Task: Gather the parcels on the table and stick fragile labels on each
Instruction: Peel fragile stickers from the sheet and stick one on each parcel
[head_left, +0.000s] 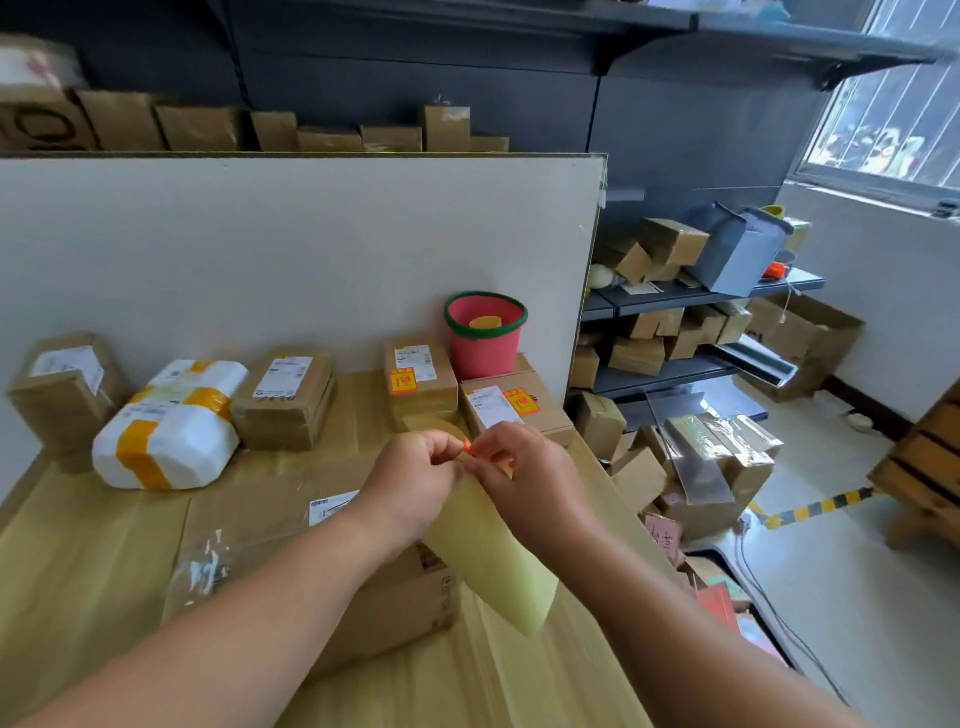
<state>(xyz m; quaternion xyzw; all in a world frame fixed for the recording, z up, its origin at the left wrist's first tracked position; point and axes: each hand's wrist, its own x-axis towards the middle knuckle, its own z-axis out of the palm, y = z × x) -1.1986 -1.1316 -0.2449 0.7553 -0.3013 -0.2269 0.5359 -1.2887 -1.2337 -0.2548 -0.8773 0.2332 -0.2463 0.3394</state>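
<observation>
My left hand (415, 483) and my right hand (524, 478) meet over the table, both pinching a yellow backing strip (488, 551) that hangs down toward me. A small orange fragile label (470, 448) shows between their fingertips. Under my hands lies a large flat cardboard parcel (270, 525) with a white shipping slip. Behind them, two brown boxes (421, 384) (511, 410) each carry an orange label. Further left sit another brown box (288, 400), a white bag parcel with yellow tape (171, 426) and a taped brown box (62, 389).
A pink bucket with a green rim (485, 332) stands on the right box against a grey partition board (311, 249). Right of the table, dark shelves (696, 296) and the floor hold many loose cardboard boxes. The table edge (618, 499) runs along my right forearm.
</observation>
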